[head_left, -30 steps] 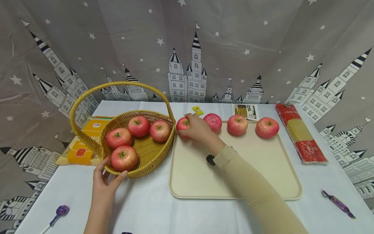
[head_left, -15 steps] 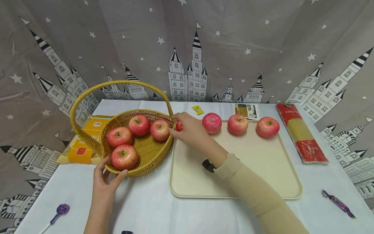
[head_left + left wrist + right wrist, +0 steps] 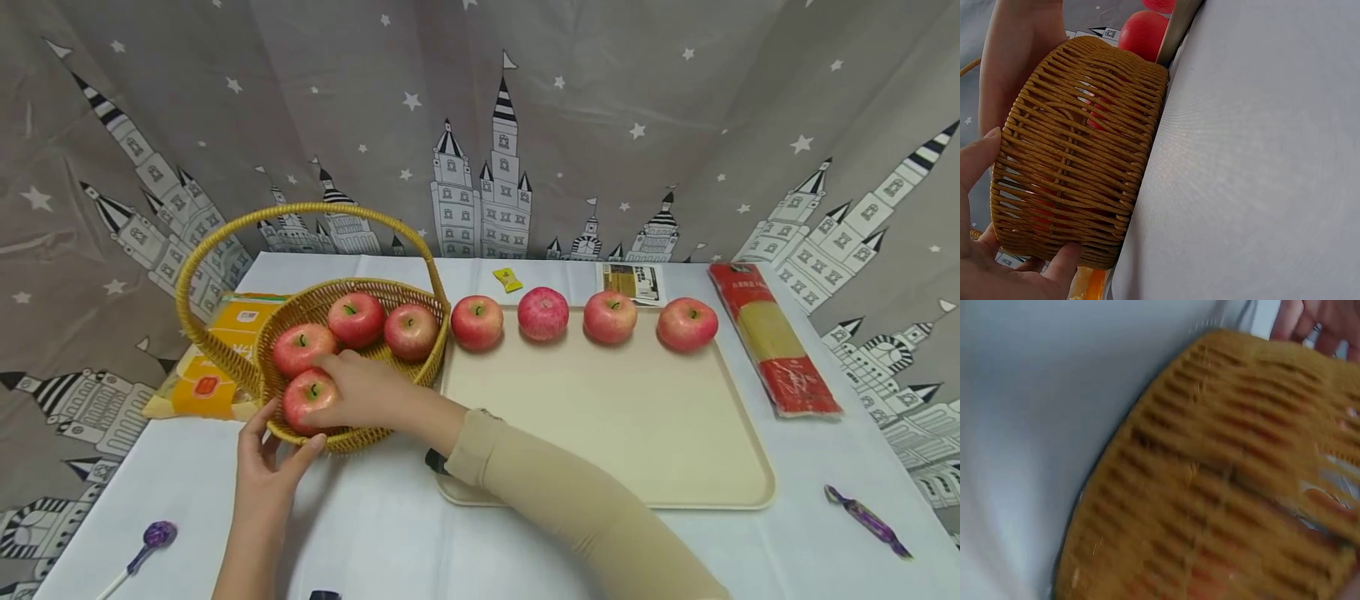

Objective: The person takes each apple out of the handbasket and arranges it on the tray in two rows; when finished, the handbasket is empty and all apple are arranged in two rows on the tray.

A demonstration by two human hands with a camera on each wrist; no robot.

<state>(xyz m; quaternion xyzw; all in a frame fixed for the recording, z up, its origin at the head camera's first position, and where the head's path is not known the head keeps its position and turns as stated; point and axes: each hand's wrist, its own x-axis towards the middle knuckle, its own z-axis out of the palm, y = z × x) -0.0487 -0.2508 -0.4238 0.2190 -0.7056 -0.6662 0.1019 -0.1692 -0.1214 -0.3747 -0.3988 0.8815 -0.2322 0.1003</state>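
Observation:
A yellow wicker basket (image 3: 433,367) with a tall arched handle stands on the left, several red apples inside. My left hand (image 3: 266,475) holds its near rim, thumb and fingers spread along the woven wall. Inside the basket, my right hand (image 3: 363,392) has its fingers and thumb around the front apple (image 3: 303,402). Behind it lie another apple (image 3: 302,346) and two more farther back. On the beige tray (image 3: 600,417), several apples line the back edge; the leftmost apple (image 3: 477,322) sits next to the basket. In the right wrist view the basket's wall is blurred and my right fingers are hidden.
A red-and-yellow noodle packet (image 3: 776,342) lies right of the tray. An orange food bag (image 3: 217,387) is partly under the basket's left side. A lollipop (image 3: 157,535), a purple wrapped candy (image 3: 868,521) and a yellow candy (image 3: 507,280) lie around. A patterned curtain hangs behind.
My right hand has let go of the apple at the tray's back left corner and moved left and nearer, into the basket, onto the front apple. The left hand stays on the rim.

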